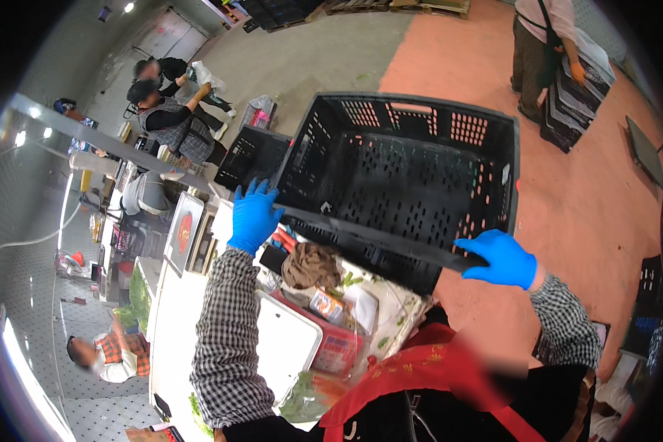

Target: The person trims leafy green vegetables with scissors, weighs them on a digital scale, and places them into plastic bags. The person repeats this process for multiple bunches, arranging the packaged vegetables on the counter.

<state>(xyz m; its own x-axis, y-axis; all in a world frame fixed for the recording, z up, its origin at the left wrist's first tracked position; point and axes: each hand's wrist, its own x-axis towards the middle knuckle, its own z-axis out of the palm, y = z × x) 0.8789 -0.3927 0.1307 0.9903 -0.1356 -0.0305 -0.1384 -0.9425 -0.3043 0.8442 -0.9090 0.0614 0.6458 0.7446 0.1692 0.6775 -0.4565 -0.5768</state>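
A large black plastic crate [398, 182] with slotted walls and floor lies before me, its inside facing up and bare. My left hand [256, 216], in a blue glove, is at the crate's near left corner. Its fingers are spread, with the rim's end between thumb and forefinger. At the near right corner my right hand [500, 258], also blue-gloved, grips the same rim, thumb on the near side. Part of the white worktable [182, 326] beneath is hidden by the crate. On it, close to the crate, lies a crumpled brown cloth [311, 266].
A smaller black crate [254, 154] stands beyond my left hand. The table holds a white tray [284, 331], a red package [337, 351] and bagged vegetables [309, 395]. One person [536, 61] handles stacked crates [577, 99] at the right; several others are at the left.
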